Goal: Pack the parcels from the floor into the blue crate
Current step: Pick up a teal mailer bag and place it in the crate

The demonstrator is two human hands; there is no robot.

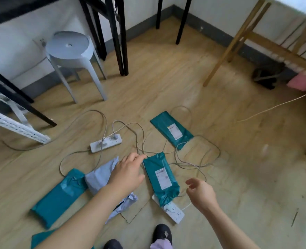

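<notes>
Left hand [128, 173]: fingers stretched out, tips at the top corner of the middle green parcel [161, 177], holding nothing.
Right hand [200, 192]: loose, half open, empty (just beside that parcel).
Middle green parcel: on the floor [166, 87], low end on a power strip [173, 211].
Far green parcel [172, 131]: flat among white cables [184, 162].
Left green parcel [58, 196]: touching the pale parcel [98, 178].

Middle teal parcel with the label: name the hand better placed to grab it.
Probably left: the left hand reaches the top corner of the middle teal parcel, while the right hand hangs apart beside it.
</notes>
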